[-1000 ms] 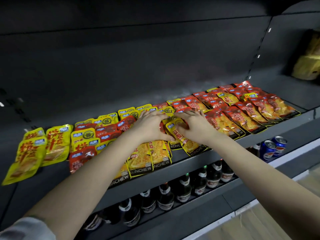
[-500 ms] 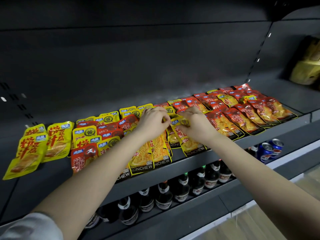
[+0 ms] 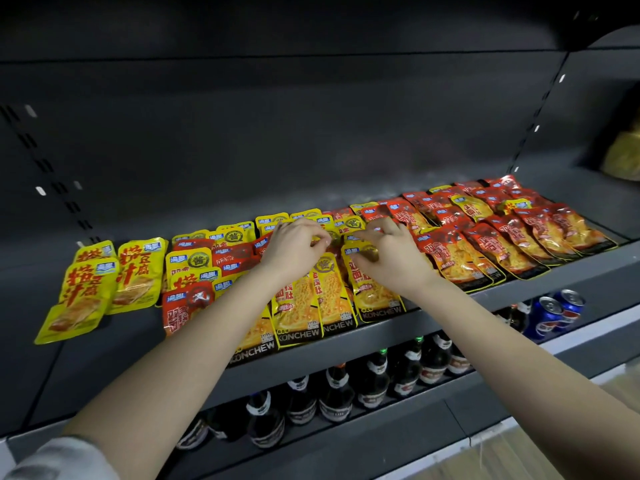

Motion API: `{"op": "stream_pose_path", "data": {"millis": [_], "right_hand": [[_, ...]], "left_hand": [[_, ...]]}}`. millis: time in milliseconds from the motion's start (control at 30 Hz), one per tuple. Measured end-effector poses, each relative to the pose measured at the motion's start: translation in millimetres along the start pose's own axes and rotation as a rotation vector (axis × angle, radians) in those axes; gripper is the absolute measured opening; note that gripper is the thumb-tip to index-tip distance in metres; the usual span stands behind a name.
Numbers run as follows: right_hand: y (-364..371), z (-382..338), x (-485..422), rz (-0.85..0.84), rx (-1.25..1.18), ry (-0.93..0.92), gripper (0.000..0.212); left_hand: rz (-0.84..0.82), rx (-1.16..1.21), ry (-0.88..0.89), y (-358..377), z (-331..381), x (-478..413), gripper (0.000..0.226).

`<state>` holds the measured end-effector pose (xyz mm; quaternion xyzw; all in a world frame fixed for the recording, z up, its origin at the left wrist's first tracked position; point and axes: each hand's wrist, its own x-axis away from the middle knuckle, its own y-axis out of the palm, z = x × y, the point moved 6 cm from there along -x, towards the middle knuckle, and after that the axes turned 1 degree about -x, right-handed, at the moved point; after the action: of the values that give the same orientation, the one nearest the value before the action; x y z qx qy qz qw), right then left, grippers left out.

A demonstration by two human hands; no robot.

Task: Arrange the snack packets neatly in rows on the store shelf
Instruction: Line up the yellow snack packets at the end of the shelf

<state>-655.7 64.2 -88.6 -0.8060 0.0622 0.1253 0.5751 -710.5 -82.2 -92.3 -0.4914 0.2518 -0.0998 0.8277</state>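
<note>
Yellow and red snack packets lie across the dark shelf. Two yellow tofu packets sit at the left, mixed yellow and red ones beside them, and overlapping red packets fill the right. In the middle, yellow KONCHEW packets reach the front edge. My left hand has curled fingers pinching the top of a yellow packet. My right hand pinches the top of the neighbouring yellow packet. Both hands cover those packets' upper ends.
Dark bottles stand in a row on the shelf below, with blue cans to their right. A yellowish bag sits on the neighbouring shelf at far right. The shelf's back strip and left end are bare.
Both hands slid from the packets' middles toward the back, up to their top edges, and their fingers curled into pinches. The view shifted slightly.
</note>
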Motion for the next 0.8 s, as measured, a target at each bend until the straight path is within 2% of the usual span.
{"op": "stream_pose_path", "data": {"millis": [267,500,633,800], "right_hand": [[20,-49,-15,0.036,-0.088,-0.127,0.032],[47,-109,-29,0.004,-0.13,-0.209,0.036],[56,-129,-31,-0.01,-0.147,-0.207,0.04],[62,-140,-37,-0.03,-0.151,-0.181,0.041]], "left_hand": [[0.112,-0.001,-0.107,-48,-48,33,0.022],[0.115,-0.052,-0.222,-83,-93,67,0.03],[0.07,-0.057,-0.291,-93,-115,82,0.041],[0.027,-0.062,-0.311,-99,-128,88,0.044]]}}
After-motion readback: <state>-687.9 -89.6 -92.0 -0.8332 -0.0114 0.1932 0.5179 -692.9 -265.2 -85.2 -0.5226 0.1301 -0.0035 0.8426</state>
